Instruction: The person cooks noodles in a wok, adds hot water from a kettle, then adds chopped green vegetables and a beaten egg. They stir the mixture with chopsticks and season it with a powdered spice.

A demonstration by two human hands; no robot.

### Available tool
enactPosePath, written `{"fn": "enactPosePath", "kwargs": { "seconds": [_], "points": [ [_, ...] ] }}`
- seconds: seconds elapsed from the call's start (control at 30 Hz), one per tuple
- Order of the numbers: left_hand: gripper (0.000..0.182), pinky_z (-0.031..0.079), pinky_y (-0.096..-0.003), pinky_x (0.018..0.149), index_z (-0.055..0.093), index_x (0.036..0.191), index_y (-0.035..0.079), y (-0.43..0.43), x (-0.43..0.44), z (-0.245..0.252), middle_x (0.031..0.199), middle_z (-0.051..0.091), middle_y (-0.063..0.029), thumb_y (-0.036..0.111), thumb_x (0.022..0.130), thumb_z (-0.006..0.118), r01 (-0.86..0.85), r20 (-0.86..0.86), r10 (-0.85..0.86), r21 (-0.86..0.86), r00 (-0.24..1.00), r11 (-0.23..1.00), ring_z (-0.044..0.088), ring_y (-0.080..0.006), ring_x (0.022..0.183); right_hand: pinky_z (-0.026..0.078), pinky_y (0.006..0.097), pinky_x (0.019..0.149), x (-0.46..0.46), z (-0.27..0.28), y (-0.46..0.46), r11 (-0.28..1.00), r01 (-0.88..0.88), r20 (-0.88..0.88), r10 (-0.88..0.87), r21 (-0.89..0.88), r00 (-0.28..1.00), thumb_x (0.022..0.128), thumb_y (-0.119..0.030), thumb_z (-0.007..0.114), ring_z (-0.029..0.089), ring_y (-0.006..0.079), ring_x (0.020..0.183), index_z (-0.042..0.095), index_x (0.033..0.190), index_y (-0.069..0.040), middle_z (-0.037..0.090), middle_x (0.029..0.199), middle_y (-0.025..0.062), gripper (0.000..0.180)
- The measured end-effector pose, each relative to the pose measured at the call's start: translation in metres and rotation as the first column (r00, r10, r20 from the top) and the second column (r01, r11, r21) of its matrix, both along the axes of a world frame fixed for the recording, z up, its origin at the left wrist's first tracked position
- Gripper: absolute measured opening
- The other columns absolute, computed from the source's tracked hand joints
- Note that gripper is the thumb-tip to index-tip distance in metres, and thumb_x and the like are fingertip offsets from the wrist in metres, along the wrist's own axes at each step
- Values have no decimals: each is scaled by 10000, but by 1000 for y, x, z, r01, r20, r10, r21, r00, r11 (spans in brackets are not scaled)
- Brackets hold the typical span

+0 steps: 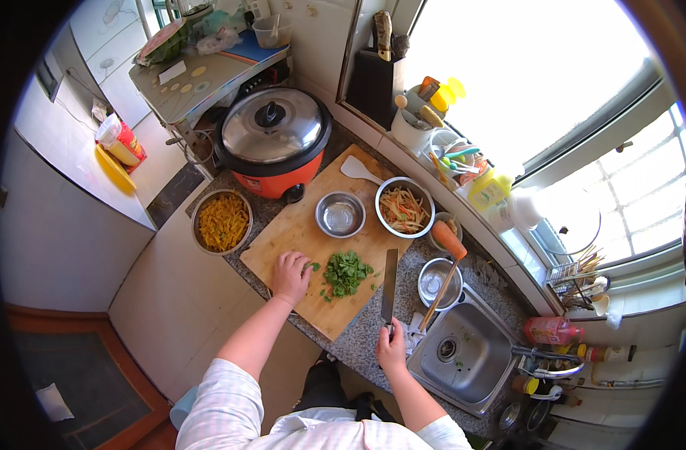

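Note:
My right hand grips the handle of a kitchen knife, its blade pointing away from me beside the right edge of the wooden cutting board. My left hand rests at the board's left edge, fingers bent near a small bit of green leaf; whether it holds anything is hidden. Chopped green herbs lie in a pile between the hands. Behind them on the board stand an empty metal bowl and a metal bowl of shredded vegetables, with a white spatula next to it.
A bowl of orange-yellow shreds stands left of the board, an orange electric cooker behind. To the right are a carrot, chopsticks, another metal bowl and a steel sink. Utensil holders line the window ledge.

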State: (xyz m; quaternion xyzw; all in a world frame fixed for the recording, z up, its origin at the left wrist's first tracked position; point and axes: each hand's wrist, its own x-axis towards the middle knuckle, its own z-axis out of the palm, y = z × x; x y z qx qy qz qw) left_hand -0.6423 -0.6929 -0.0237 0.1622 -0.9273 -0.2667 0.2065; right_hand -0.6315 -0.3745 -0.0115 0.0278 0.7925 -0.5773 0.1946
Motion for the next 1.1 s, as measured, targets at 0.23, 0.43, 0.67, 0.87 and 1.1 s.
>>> {"fn": "enactPosePath", "kwargs": {
  "seconds": [0.23, 0.43, 0.67, 0.87, 1.1],
  "points": [
    [190, 377, -433, 1032, 652, 990, 90, 7, -2, 0, 1137, 582, -64, 203, 837, 665, -73, 8, 74, -61, 997, 995, 464, -290, 1199, 434, 280, 460, -2, 18, 19, 998, 30, 175, -21, -49, 984, 965, -181, 571, 534, 127, 520, 483, 1303, -85, 570, 682, 33, 362],
    [227, 368, -443, 1060, 649, 1058, 75, 4, 3, -25, 1200, 571, -90, 186, 859, 644, -92, -2, 92, -13, 996, 996, 459, -318, 1241, 501, 357, 639, 0, 41, 2, 926, -62, -214, 151, 372, 965, 912, -210, 644, 618, 228, 644, 550, 1254, -59, 631, 771, 101, 385],
    [224, 403, -455, 1020, 623, 978, 59, 3, 5, -3, 1125, 578, -115, 125, 781, 706, 5, -53, -4, 17, 999, 1000, 491, -338, 1197, 383, 238, 438, 25, 44, -54, 955, -231, 247, 272, -183, 930, 1017, -159, 468, 460, 88, 473, 472, 1277, -47, 506, 650, 5, 284],
    [235, 394, -452, 1023, 586, 995, 46, -1, 15, -14, 1124, 564, -135, 73, 773, 659, -60, -76, 61, 26, 995, 998, 496, -350, 1174, 392, 240, 415, 22, 28, -82, 950, -239, 258, 287, -202, 923, 1023, -207, 461, 473, 91, 457, 493, 1262, -66, 519, 640, 7, 280],
    [259, 388, -455, 1031, 573, 1101, 22, 7, 9, -14, 1153, 580, -149, 93, 852, 577, -196, -147, 206, 79, 967, 977, 498, -356, 1181, 378, 251, 409, 25, 13, -93, 940, -193, 305, 278, -280, 911, 1041, -227, 410, 448, 107, 435, 476, 1172, -55, 492, 637, 22, 226]
  ]
}}
